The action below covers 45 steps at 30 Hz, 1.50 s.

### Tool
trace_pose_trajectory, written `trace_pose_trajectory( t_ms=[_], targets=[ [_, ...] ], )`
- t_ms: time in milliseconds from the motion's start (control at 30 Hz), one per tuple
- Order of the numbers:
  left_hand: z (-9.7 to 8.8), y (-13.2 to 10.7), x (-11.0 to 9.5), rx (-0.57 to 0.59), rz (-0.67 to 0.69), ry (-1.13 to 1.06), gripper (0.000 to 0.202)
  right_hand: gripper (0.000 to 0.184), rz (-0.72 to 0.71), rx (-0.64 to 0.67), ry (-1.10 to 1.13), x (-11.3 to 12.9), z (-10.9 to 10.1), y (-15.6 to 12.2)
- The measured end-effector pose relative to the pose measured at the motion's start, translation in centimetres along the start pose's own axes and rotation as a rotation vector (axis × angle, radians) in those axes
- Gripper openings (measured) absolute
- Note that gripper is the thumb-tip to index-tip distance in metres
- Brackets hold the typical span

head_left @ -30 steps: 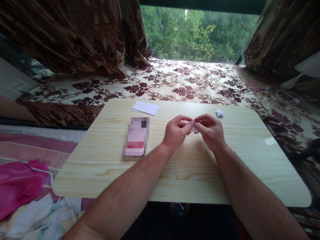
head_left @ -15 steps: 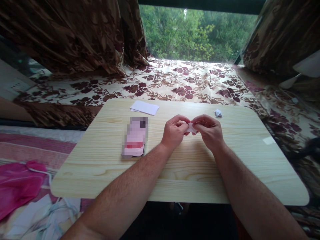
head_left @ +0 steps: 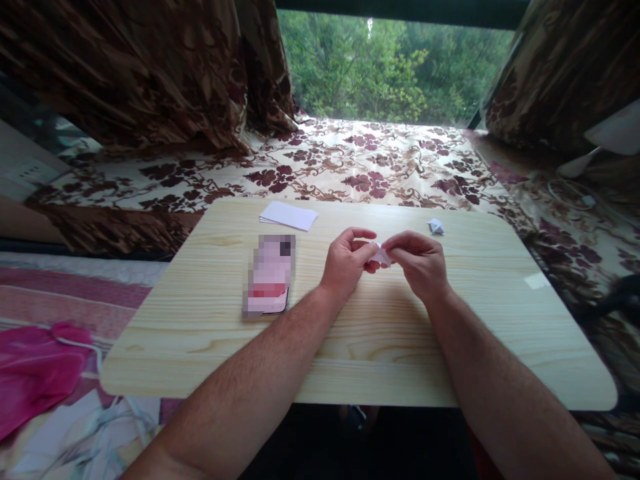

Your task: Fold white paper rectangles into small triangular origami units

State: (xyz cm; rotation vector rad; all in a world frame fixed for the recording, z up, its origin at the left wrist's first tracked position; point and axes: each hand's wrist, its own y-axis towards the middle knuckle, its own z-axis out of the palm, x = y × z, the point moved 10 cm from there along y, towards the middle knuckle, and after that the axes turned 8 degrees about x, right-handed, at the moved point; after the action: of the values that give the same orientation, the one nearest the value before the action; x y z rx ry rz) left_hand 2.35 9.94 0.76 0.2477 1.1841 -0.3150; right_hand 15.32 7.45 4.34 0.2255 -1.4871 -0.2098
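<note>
A small piece of folded white paper [head_left: 381, 256] is held between both hands above the table. My left hand [head_left: 349, 259] pinches its left side with the thumb, while the index finger is lifted off and stretched to the right. On the other side, my right hand [head_left: 417, 259] grips the paper between thumb and fingertips. The fingers cover much of the paper, so its full shape is hidden. Beyond the right hand sits a small folded white paper shape [head_left: 435, 227]. A stack of white paper [head_left: 289, 216] lies at the table's far left.
The pale wooden table [head_left: 240, 360] has rounded corners. A pink phone [head_left: 271, 273], blurred by pixels, lies left of my hands. A white patch [head_left: 537, 281] shows near the right edge. Pink cloth [head_left: 40, 373] and a floral cover [head_left: 370, 160] surround the table.
My left index finger has lifted away from the paper's top edge. The folded paper has turned slightly and more of it shows between the hands.
</note>
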Motion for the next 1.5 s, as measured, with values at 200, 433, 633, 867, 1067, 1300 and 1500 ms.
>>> trace_pose_trajectory(
  t_ms=[200, 433, 633, 867, 1067, 1300, 1500],
  targets=[
    [-0.1, 0.2, 1.3, -0.012, -0.104, -0.131, 0.045, 0.01, -0.101, -0.037, -0.081, 1.0, -0.3, -0.2],
    [-0.2, 0.0, 1.1, -0.047, -0.081, -0.081, 0.031, 0.002, -0.072, -0.024, -0.116, 1.0, -0.2, -0.2],
    [-0.3, 0.3, 1.0, -0.032, -0.048, -0.021, 0.034, 0.009, -0.022, -0.03, -0.075, 0.5, -0.6, 0.1],
    [-0.2, 0.4, 0.7, 0.01, 0.011, 0.032, 0.027, 0.011, 0.074, 0.038, -0.019, -0.4, -0.2, 0.2],
    [0.0, 0.5, 0.7, 0.018, 0.0, 0.066, 0.026, 0.009, 0.095, 0.041, -0.014, -0.7, -0.2, 0.3],
    [-0.1, 0.4, 0.9, 0.018, -0.009, 0.059, 0.032, 0.008, 0.093, 0.011, -0.038, -0.8, -0.6, 0.2],
    [0.1, 0.3, 0.8, 0.029, -0.013, 0.034, 0.035, 0.011, 0.086, -0.02, -0.046, -0.9, -0.9, 0.3]
  ],
)
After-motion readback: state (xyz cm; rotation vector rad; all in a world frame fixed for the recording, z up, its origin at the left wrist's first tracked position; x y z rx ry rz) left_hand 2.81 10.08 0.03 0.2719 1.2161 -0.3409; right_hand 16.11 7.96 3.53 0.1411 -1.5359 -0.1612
